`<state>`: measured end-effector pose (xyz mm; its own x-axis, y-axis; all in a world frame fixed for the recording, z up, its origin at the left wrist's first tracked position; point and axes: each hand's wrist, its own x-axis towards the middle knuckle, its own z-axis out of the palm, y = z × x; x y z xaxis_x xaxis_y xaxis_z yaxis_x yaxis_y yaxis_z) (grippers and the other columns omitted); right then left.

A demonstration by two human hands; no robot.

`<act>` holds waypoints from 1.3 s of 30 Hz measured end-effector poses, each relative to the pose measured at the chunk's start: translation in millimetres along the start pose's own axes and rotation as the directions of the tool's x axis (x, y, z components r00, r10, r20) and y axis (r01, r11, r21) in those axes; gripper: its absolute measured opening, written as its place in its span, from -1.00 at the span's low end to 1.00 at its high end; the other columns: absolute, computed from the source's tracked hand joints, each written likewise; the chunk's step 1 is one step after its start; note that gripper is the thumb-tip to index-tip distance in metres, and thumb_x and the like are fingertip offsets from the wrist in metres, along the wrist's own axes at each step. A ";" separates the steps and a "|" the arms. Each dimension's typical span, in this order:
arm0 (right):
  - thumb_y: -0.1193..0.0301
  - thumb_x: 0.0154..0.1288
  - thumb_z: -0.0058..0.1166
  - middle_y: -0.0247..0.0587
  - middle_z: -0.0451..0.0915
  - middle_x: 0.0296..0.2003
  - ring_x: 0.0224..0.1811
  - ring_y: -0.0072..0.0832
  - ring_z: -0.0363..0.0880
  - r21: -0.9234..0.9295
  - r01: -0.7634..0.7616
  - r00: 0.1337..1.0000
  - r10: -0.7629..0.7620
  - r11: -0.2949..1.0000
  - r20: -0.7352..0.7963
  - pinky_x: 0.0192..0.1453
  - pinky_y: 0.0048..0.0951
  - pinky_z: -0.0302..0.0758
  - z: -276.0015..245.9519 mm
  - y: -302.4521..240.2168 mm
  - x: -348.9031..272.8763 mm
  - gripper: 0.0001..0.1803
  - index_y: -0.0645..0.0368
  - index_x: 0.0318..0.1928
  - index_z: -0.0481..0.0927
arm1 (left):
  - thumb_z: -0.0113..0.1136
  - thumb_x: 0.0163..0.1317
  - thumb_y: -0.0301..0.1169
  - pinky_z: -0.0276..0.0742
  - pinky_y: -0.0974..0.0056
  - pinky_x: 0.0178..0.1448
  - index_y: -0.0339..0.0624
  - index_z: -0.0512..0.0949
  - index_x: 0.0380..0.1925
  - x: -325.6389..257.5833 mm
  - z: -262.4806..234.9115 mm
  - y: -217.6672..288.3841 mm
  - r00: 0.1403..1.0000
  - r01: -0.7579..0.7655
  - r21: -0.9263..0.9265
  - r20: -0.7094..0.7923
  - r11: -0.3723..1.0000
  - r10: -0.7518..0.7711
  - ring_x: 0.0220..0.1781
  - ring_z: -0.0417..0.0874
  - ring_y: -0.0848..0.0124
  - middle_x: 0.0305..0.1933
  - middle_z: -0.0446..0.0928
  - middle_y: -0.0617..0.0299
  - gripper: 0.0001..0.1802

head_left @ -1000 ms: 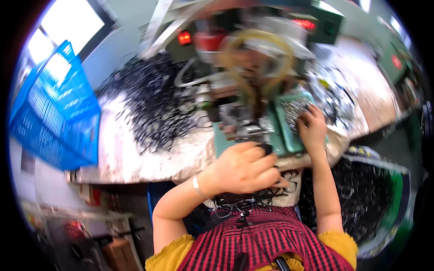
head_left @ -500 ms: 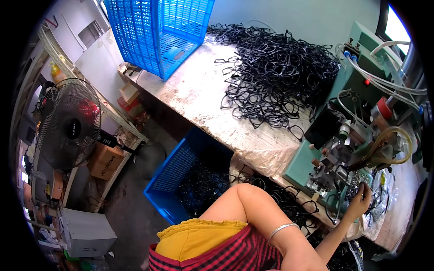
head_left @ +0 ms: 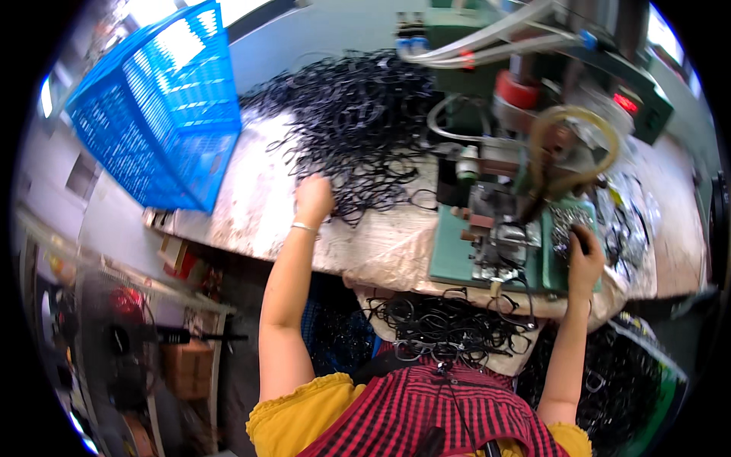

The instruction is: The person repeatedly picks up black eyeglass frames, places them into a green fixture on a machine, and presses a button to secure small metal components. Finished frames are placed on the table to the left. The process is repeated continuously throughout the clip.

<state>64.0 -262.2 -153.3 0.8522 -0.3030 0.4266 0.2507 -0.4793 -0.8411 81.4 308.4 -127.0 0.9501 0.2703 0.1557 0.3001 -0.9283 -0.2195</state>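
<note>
My left hand (head_left: 314,198) reaches out at the near left edge of a pile of black eyeglass frames (head_left: 358,114) on the table. Its fingers are curled and slightly smeared; what they hold, if anything, I cannot make out. At a green bench machine (head_left: 495,228), my right hand (head_left: 585,263) is over a green tray (head_left: 557,278) of small shiny metal parts (head_left: 567,221). The fingers of that hand are bent together at the parts, and anything between them is too small to name. One black eyeglass frame (head_left: 521,293) sticks out at the machine's front edge.
More black frames (head_left: 457,324) lie in front of me below the table edge. An upright blue plastic crate (head_left: 164,129) stands at the left. Hoses and a yellowish tube (head_left: 613,141) hang around the machine. Clear plastic bags (head_left: 628,221) lie to its right, a fan (head_left: 118,339) stands far left.
My view has turned to the right. My left arm, bent low across my body before, now stretches to the pile of frames. My right hand stays at the small metal parts.
</note>
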 end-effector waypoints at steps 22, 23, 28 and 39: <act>0.57 0.14 0.29 -0.31 0.67 -0.31 -0.16 -0.63 0.58 0.637 -0.210 0.967 0.062 0.741 0.247 0.02 -0.58 0.46 44.3 -133.2 -14.1 -0.49 0.33 0.12 0.46 | 0.30 0.16 -0.34 0.51 0.21 -0.23 -0.32 0.62 -0.43 30.0 -64.2 0.5 0.980 -0.161 -0.560 -0.187 0.813 0.065 -0.39 0.58 0.31 -0.40 0.58 0.09 -0.78; 0.57 0.15 0.28 -0.30 0.67 -0.30 -0.16 -0.62 0.58 0.663 -0.234 0.963 0.075 0.711 0.259 0.03 -0.58 0.46 43.7 -139.0 -14.3 -0.48 0.33 0.13 0.45 | 0.30 0.24 -0.32 0.50 0.29 -0.25 -0.31 0.64 -0.39 28.9 -85.0 11.5 0.994 -0.083 -0.675 -0.106 0.733 0.015 -0.42 0.55 0.42 -0.42 0.57 0.14 -0.77; 0.60 0.19 0.21 -0.18 0.69 -0.14 -0.11 -0.55 0.59 0.651 -0.236 0.966 0.100 0.721 0.239 0.07 -0.49 0.48 32.0 -163.4 -20.1 -0.40 0.36 0.25 0.36 | 0.00 0.53 -0.34 0.68 0.26 0.04 -0.41 0.60 -0.21 -60.9 -149.3 98.2 0.853 -0.468 -0.880 -0.474 0.081 -0.221 -0.14 0.72 0.30 -0.17 0.67 -0.04 -0.68; 0.36 0.09 0.32 0.15 0.52 0.18 0.39 0.09 0.32 -0.650 0.142 0.989 -0.086 0.746 0.118 0.34 -0.03 0.42 -4.1 -35.5 -1.4 -0.75 0.16 -0.20 0.70 | 0.49 0.04 -0.29 0.59 0.35 -0.29 -0.09 0.44 -0.49 -171.0 -209.1 233.1 0.084 -0.995 -0.036 -0.783 0.090 0.616 -0.31 0.63 0.38 -0.12 0.68 0.21 -0.67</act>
<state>52.0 -248.1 -122.7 0.8758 -0.1615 0.4549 0.0095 -0.9365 -0.3506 -28.9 -7.5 -3.4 0.1981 -0.7492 0.6320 -0.9218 -0.3615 -0.1396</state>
